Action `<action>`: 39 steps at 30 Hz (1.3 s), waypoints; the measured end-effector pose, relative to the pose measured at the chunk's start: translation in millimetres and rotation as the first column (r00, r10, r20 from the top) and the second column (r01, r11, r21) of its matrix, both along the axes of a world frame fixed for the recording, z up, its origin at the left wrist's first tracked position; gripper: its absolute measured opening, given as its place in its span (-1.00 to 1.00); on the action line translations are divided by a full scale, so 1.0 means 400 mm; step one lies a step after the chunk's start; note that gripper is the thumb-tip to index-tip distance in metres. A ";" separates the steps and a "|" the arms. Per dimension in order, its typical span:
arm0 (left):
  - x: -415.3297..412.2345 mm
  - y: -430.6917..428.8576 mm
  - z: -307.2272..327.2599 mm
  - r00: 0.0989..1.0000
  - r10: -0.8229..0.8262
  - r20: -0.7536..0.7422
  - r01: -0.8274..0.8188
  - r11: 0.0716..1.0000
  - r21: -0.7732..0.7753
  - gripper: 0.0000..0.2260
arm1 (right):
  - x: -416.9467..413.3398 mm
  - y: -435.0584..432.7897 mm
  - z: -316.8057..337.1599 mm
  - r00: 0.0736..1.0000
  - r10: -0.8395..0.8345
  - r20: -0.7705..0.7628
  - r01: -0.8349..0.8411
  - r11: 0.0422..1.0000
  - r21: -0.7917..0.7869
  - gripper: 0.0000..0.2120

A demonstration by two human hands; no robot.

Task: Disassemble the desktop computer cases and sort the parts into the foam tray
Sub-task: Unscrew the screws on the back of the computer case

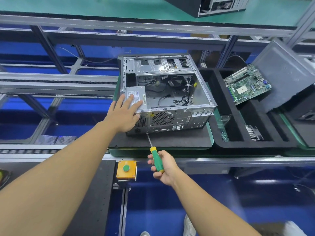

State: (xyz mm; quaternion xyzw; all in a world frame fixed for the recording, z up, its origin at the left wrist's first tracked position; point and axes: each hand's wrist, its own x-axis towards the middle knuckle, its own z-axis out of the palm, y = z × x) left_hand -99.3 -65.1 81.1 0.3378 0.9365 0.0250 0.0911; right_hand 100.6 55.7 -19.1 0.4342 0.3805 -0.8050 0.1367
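A: Where is the computer case [179, 120]?
B: It lies on its side on the black mat [179, 139], close to the mat's far edge. Its top side is open.
A: What is left inside?
B: A grey power box [135, 91] sits in the near left corner of the case.
A: What are the hands doing?
B: The left hand [123, 114] lies flat on the power box. Its fingers are spread wide and hold nothing. The right hand [166, 169] is wrapped round a green and yellow screwdriver [154, 154]. The tip seems to touch the back wall of the case, low down, under the power box.
A: So which step is this?
B: I think it is taking out the screws that hold the power box.
A: And next?
B: The tip must sit straight in the screw, then turn. The flat hand should press so the case does not slide. After that the box can go to the foam tray [247, 144] beside the mat's right edge, where a green board [247, 84] leans already.
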 end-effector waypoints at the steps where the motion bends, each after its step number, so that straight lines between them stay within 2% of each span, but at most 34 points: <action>1: -0.001 0.000 -0.001 1.000 -0.001 0.001 0.001 1.000 0.001 -0.50 | 0.001 -0.003 -0.002 1.000 0.005 -0.005 -0.005 1.000 0.024 -0.64; 7: 0.007 0.000 0.010 1.000 0.003 0.029 -0.004 1.000 0.031 -0.49 | -0.001 -0.034 -0.012 0.999 0.027 -0.033 -0.022 0.987 0.161 -0.80; 9: 0.032 -0.010 0.005 0.997 0.035 -0.070 -0.021 0.980 0.197 -0.45 | 0.000 -0.038 -0.014 0.998 0.047 -0.035 -0.040 0.981 0.192 -0.82; 11: 0.075 -0.026 -0.008 0.960 0.143 -0.242 -0.017 0.889 0.457 -0.48 | -0.003 -0.037 -0.016 0.998 0.063 -0.031 -0.054 0.971 0.232 -0.79; 12: 0.092 -0.034 -0.018 0.925 0.205 -0.319 0.007 0.832 0.555 -0.56 | -0.006 -0.038 -0.015 0.997 0.067 -0.033 -0.057 0.967 0.246 -0.77; 13: 0.106 -0.039 -0.030 0.902 0.240 -0.358 0.029 0.795 0.606 -0.66 | -0.009 -0.037 -0.015 0.998 0.062 -0.033 -0.052 0.969 0.241 -0.76; 15: 0.131 -0.049 -0.062 0.913 0.196 -0.357 0.059 0.803 0.593 -0.84 | -0.014 -0.038 -0.012 1.000 0.022 -0.012 -0.019 0.988 0.152 -0.71; 17: 0.150 -0.055 -0.096 0.952 0.108 -0.287 0.072 0.830 0.553 -0.95 | -0.016 -0.036 -0.017 1.000 0.000 0.011 -0.001 0.997 0.082 -0.64; 18: 0.159 -0.057 -0.117 0.972 0.077 -0.221 0.050 0.854 0.518 -0.97 | -0.017 -0.037 -0.022 1.000 0.014 0.025 -0.016 0.995 0.101 -0.65; 20: 0.172 -0.050 -0.161 0.991 0.132 0.017 -0.128 0.910 0.395 -0.97 | -0.018 -0.036 -0.032 0.999 0.044 0.028 -0.048 0.985 0.168 -0.72; 21: 0.175 -0.038 -0.180 0.951 0.229 0.208 -0.287 0.902 0.323 -0.95 | -0.019 -0.035 -0.038 0.998 0.053 0.013 -0.055 0.979 0.197 -0.76; 22: 0.176 -0.023 -0.193 0.840 0.329 0.431 -0.467 0.843 0.267 -0.91 | -0.019 -0.034 -0.045 0.998 0.059 -0.013 -0.054 0.974 0.221 -0.79; 23: 0.177 -0.004 -0.205 0.676 0.379 0.632 -0.634 0.737 0.235 -0.88 | -0.019 -0.031 -0.049 0.998 0.058 -0.034 -0.048 0.971 0.235 -0.80; 24: 0.178 0.015 -0.215 0.513 0.376 0.772 -0.765 0.608 0.212 -0.86 | -0.019 -0.027 -0.052 0.998 0.051 -0.041 -0.039 0.969 0.245 -0.80; 25: 0.176 0.033 -0.223 0.403 0.358 0.842 -0.847 0.494 0.195 -0.86 | -0.021 -0.023 -0.056 0.998 0.043 -0.041 -0.032 0.967 0.253 -0.78; 27: 0.172 0.062 -0.233 0.337 0.361 0.870 -0.907 0.371 0.198 -0.88 | -0.026 -0.016 -0.062 0.998 0.049 -0.038 -0.037 0.962 0.271 -0.76; 29: 0.170 0.082 -0.244 0.338 0.374 0.864 -0.924 0.308 0.228 -0.90 | -0.030 -0.014 -0.068 0.998 0.055 -0.040 -0.042 0.960 0.278 -0.75; 32: 0.168 0.109 -0.253 0.385 0.395 0.834 -0.911 0.308 0.274 -0.86 | -0.026 -0.015 -0.077 0.998 0.049 -0.044 -0.035 0.961 0.273 -0.75; 36: 0.161 0.133 -0.260 0.358 0.487 0.797 -0.932 0.235 0.275 -0.79 | -0.023 -0.011 -0.077 0.996 0.079 -0.046 -0.062 0.955 0.289 -0.75; 39: 0.157 0.142 -0.278 0.349 0.539 0.767 -0.937 0.227 0.266 -0.77 | -0.023 -0.008 -0.075 0.994 0.098 -0.049 -0.079 0.950 0.302 -0.75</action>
